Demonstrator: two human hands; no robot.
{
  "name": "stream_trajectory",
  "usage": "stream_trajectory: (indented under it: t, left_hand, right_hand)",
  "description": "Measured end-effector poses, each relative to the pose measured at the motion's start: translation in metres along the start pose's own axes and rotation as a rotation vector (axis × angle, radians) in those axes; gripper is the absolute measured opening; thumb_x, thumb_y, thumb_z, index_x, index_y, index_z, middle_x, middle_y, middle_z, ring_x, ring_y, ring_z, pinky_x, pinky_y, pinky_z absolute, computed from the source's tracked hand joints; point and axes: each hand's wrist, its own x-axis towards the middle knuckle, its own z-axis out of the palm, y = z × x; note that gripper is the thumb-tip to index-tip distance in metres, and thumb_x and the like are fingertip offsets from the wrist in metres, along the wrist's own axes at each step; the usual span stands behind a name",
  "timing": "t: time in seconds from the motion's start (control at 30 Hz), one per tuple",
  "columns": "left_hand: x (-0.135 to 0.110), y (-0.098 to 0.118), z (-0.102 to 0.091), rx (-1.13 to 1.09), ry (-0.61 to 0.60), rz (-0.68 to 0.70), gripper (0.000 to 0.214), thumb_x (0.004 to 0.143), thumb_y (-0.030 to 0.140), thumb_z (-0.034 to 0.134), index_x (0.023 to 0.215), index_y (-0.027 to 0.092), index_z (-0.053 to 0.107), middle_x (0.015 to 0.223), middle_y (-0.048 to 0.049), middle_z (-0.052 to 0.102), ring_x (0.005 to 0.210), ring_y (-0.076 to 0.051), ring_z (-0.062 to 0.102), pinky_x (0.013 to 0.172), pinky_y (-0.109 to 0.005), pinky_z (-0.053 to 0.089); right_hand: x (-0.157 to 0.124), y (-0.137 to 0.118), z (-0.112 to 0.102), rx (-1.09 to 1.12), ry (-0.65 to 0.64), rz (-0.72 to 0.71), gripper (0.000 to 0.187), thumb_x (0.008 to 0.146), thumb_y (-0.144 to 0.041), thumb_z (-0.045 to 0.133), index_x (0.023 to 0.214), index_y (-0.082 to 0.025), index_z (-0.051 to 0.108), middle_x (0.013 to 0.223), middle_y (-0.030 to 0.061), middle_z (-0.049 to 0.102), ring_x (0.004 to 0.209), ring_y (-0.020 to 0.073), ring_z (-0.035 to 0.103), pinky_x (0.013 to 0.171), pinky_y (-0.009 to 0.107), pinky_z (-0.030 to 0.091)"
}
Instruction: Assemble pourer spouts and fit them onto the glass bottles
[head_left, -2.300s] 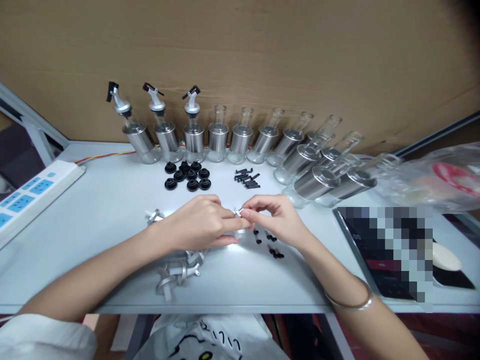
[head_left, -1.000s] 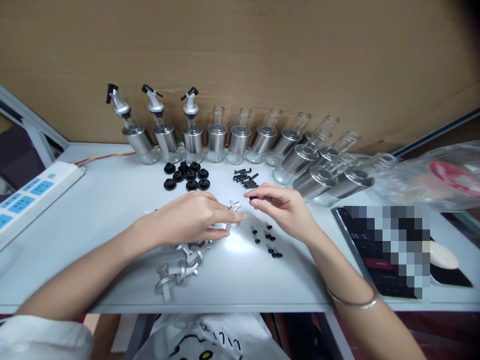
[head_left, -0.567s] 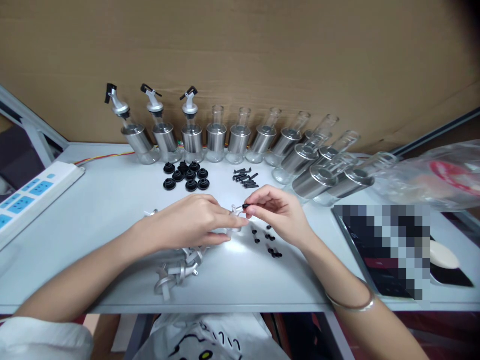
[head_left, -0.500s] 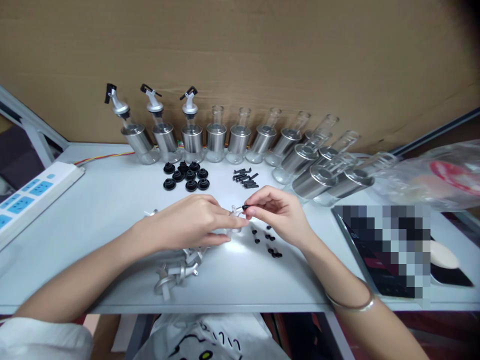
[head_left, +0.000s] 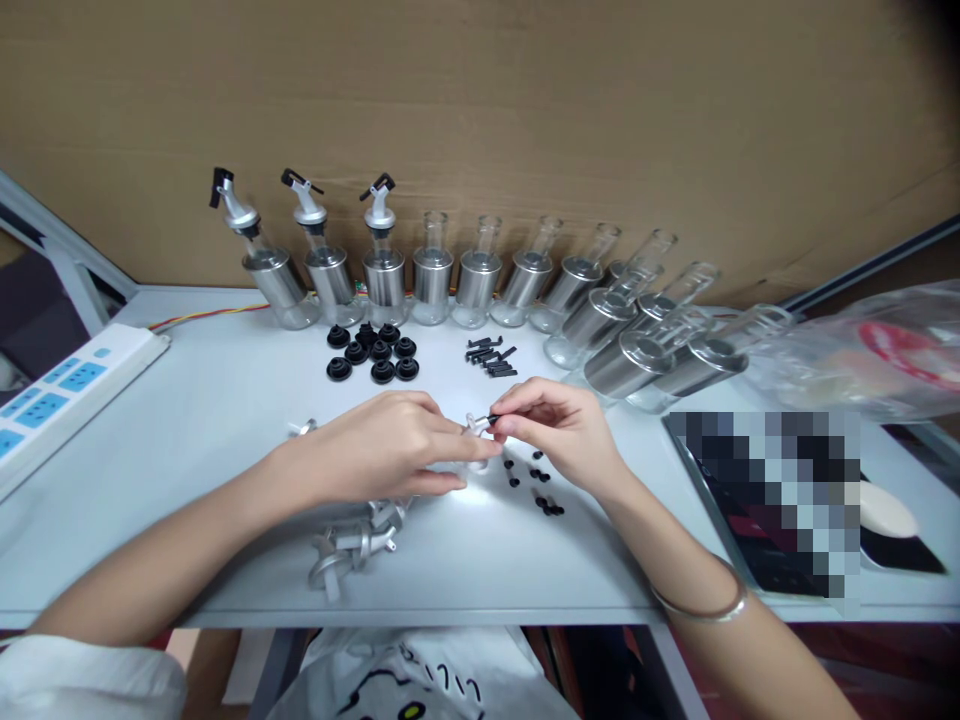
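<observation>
Over the middle of the table, my left hand [head_left: 409, 445] is closed on a silver pourer spout [head_left: 474, 428], whose lower part is hidden by the fingers. My right hand [head_left: 559, 425] pinches a small black piece [head_left: 493, 421] between thumb and fingertips, at the end of the spout's nozzle. Below the right hand lie several small black plugs [head_left: 541, 475]. More silver pourer spouts [head_left: 360, 540] lie near the left forearm, partly covered by it. Black ridged stoppers [head_left: 381, 350] and thin black levers [head_left: 491, 355] are grouped beyond the hands.
At the back stand glass bottles with steel sleeves [head_left: 480, 275]; three on the left carry fitted pourers [head_left: 307, 205]. A white power strip [head_left: 75, 400] lies at left. A dark tablet-like device [head_left: 750, 500], partly pixelated, and a clear plastic bag [head_left: 847, 340] are at right.
The black piece and the spout's nozzle now meet more closely in line. Both hands have shifted only slightly; the loose parts stay where they were.
</observation>
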Motion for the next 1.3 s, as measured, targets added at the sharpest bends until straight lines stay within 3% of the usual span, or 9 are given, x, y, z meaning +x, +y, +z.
stream_trajectory:
  t: [0.2,0.37,0.53,0.73,1.13,1.3]
  left_hand:
    - [0.001,0.001,0.0,0.012,-0.019,-0.007,0.032,0.094,0.022,0.053,0.125,0.02,0.057,0.095,-0.0059,0.076,0.078,-0.015,0.069,0.079,-0.03,0.051]
    - [0.002,0.002,0.0,0.015,0.001,0.004,0.033,0.093,0.02,0.053,0.126,0.018,0.057,0.103,-0.0073,0.075,0.081,-0.016,0.07,0.077,-0.031,0.052]
    - [0.002,0.004,0.001,0.013,-0.002,0.01,0.031,0.094,0.021,0.054,0.125,0.018,0.058,0.108,-0.0083,0.074,0.087,-0.017,0.071,0.078,-0.031,0.052]
    - [0.001,0.005,0.002,-0.016,-0.029,-0.011,0.035,0.094,0.023,0.055,0.129,0.021,0.055,0.112,-0.0064,0.073,0.091,-0.017,0.07,0.081,-0.032,0.051]
    - [0.002,0.006,0.002,-0.066,0.01,-0.006,0.041,0.096,0.024,0.053,0.137,0.026,0.049,0.113,-0.0053,0.073,0.094,-0.017,0.07,0.08,-0.03,0.051]
    - [0.003,0.009,0.001,-0.08,-0.014,-0.017,0.042,0.094,0.025,0.056,0.136,0.025,0.051,0.103,-0.0047,0.075,0.081,-0.015,0.069,0.075,-0.028,0.05]
  right_hand:
    - [0.0,0.0,-0.001,0.055,0.002,0.04,0.019,0.065,-0.035,0.084,0.072,-0.02,0.074,0.064,0.0011,0.071,0.053,0.0126,0.065,0.054,0.027,0.056]
    - [0.001,-0.002,-0.004,0.188,-0.088,0.099,0.017,0.072,-0.036,0.079,0.077,-0.02,0.075,0.068,0.0015,0.072,0.059,0.0126,0.066,0.061,0.028,0.056]
    - [0.002,-0.003,-0.002,0.312,-0.141,0.282,0.02,0.068,-0.037,0.082,0.072,-0.02,0.072,0.068,-0.0007,0.067,0.06,0.0106,0.061,0.063,0.026,0.053]
    - [0.002,-0.001,-0.003,0.369,-0.248,0.442,0.027,0.072,-0.04,0.077,0.088,-0.019,0.072,0.074,0.0005,0.066,0.063,0.0103,0.057,0.064,0.026,0.048]
    - [0.003,-0.006,-0.009,0.368,-0.371,0.452,0.028,0.075,-0.042,0.074,0.092,-0.019,0.076,0.072,0.0006,0.063,0.061,0.0099,0.049,0.063,0.025,0.043]
    - [0.002,-0.005,-0.011,0.358,-0.396,0.503,0.03,0.072,-0.043,0.077,0.091,-0.018,0.074,0.082,0.0022,0.066,0.057,0.008,0.044,0.058,0.023,0.039]
